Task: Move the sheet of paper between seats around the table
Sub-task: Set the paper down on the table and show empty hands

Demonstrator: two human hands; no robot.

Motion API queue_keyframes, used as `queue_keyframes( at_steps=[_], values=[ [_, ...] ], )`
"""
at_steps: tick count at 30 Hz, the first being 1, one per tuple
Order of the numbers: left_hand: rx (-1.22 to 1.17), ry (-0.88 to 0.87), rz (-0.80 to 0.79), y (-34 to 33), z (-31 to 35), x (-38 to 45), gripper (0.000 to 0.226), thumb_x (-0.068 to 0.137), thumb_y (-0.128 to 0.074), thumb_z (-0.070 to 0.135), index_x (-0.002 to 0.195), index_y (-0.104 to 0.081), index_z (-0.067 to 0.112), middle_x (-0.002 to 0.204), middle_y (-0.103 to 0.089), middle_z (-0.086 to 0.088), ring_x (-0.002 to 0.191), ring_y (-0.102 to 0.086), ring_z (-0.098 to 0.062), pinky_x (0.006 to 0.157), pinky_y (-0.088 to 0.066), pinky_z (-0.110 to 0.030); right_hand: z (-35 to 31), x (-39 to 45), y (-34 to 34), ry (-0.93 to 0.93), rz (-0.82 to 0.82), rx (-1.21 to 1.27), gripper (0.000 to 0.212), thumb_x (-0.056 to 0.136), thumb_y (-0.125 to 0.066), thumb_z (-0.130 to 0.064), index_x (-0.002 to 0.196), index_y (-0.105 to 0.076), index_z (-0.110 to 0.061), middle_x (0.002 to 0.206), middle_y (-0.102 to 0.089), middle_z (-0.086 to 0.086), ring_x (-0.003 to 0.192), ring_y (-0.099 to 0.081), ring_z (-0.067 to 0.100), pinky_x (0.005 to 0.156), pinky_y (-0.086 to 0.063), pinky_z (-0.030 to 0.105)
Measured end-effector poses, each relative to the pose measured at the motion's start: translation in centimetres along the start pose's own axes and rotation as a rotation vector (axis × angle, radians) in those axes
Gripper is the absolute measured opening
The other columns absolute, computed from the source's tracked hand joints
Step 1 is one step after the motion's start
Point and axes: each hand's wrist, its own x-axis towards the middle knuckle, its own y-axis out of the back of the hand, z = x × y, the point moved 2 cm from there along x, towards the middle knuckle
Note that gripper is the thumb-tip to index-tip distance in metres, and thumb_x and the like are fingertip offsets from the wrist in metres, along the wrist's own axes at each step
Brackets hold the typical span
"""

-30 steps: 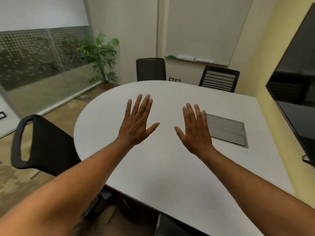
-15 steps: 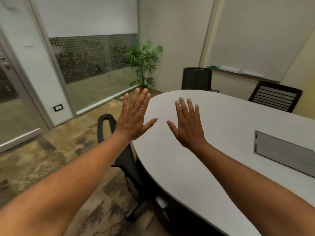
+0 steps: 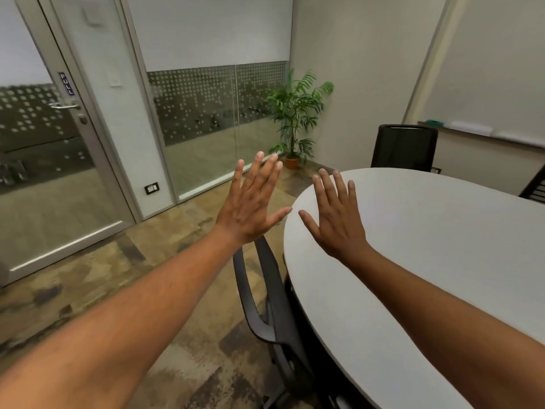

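Note:
Both my arms reach forward with palms facing away and fingers spread. My left hand [image 3: 252, 206] hovers in the air left of the table's rounded end, over the floor and a black chair [image 3: 265, 302]. My right hand [image 3: 336, 215] is held above the left edge of the white oval table [image 3: 436, 249]. Neither hand holds anything. No sheet of paper shows anywhere in this view.
A second black chair [image 3: 404, 147] stands at the table's far end, and another chair's edge [image 3: 535, 187] shows at far right. A potted plant [image 3: 295, 119] fills the corner. A glass wall and a glass door [image 3: 53, 160] marked PULL run along the left. A whiteboard [image 3: 489, 69] hangs at right.
My view has swung left: the table slid to the right of the frame and the glass door came into sight. Both hands stay raised, spread and empty.

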Motion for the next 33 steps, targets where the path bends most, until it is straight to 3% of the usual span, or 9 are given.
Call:
queue_keyframes(
  at_steps=[11, 25, 33],
  values=[
    [-0.048, 0.070, 0.006, -9.3, -11.6, 8.6, 0.098, 0.102, -0.033, 0.075, 0.169, -0.007, 0.008, 0.179, -0.003, -0.010, 0.166, 0.002, -0.030, 0.132, -0.007, -0.060, -1.3, 15.3, -6.8, -0.068, 0.066, -0.011, 0.083, 0.105, -0.027, -0.066, 0.166, -0.020, -0.011, 0.175, -0.015, 0.011, 0.163, -0.007, 0.033, 0.129, -0.011, 0.059],
    [-0.225, -0.132, 0.031, -25.8, -28.4, 17.8, 0.097, 0.102, -0.034, 0.073, 0.169, -0.007, 0.008, 0.179, -0.002, -0.010, 0.166, 0.001, -0.031, 0.132, -0.008, -0.061, -5.3, 28.3, -19.4, -0.306, 0.001, -0.225, 0.085, 0.104, -0.025, -0.069, 0.166, -0.019, -0.011, 0.176, -0.015, 0.012, 0.163, -0.004, 0.034, 0.129, -0.010, 0.060],
    [-0.291, -0.248, -0.007, -32.3, -33.7, 23.3, 0.097, 0.102, -0.034, 0.073, 0.169, -0.006, 0.009, 0.179, -0.002, -0.010, 0.166, 0.003, -0.030, 0.132, -0.006, -0.060, -8.2, 35.1, -22.8, -0.419, -0.016, -0.277, 0.085, 0.104, -0.028, -0.069, 0.166, -0.021, -0.012, 0.176, -0.014, 0.011, 0.163, -0.005, 0.033, 0.130, -0.006, 0.059]
  ],
)
